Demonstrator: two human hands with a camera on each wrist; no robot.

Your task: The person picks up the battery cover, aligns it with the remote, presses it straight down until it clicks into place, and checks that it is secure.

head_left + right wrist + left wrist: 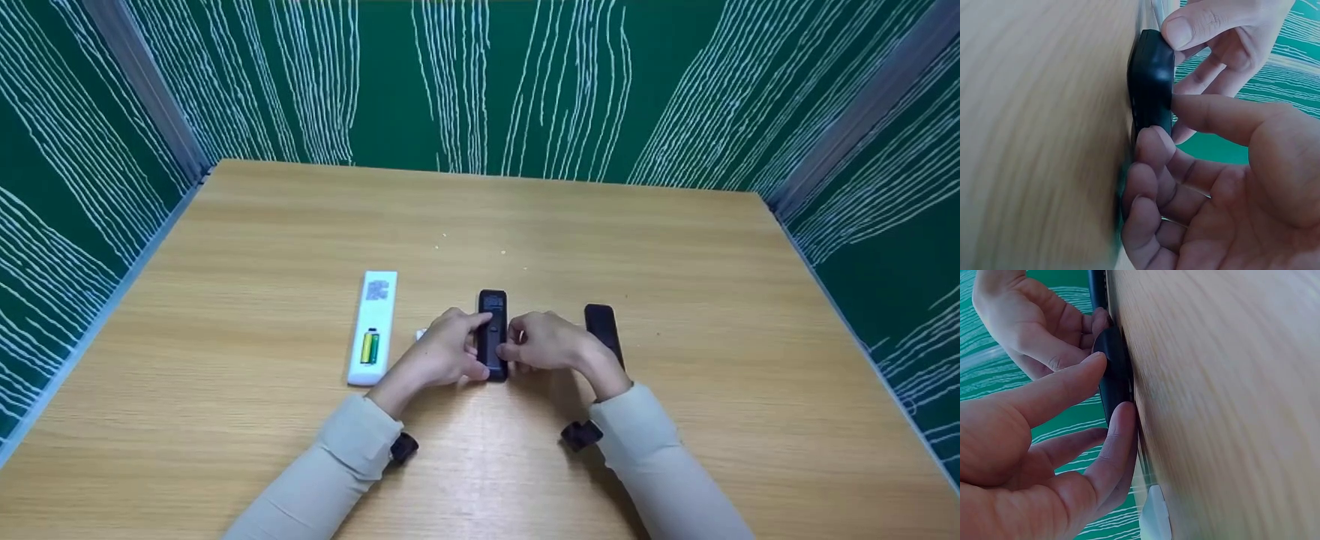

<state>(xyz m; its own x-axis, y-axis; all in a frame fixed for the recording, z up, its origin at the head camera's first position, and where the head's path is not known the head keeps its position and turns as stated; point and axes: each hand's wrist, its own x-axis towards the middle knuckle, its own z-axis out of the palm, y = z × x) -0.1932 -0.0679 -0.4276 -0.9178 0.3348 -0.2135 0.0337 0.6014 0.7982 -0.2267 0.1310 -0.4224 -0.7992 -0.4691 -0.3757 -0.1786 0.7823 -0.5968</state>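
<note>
A black remote control lies on the table with its labelled back up, between the two hands. My left hand holds it along its left side, the thumb at the near end and a finger on the back. From the right, my right hand grips its edge between thumb and curled fingers; in the right wrist view the thumb touches the black casing. Left of them lies a white remote control with a yellow and a green battery in its uncovered compartment. A small white piece sits beside my left hand, mostly hidden in the head view.
A second black remote lies to the right, partly hidden behind my right wrist. Tiny pale crumbs are scattered farther back on the wooden table. Green walls with white lines stand around the table.
</note>
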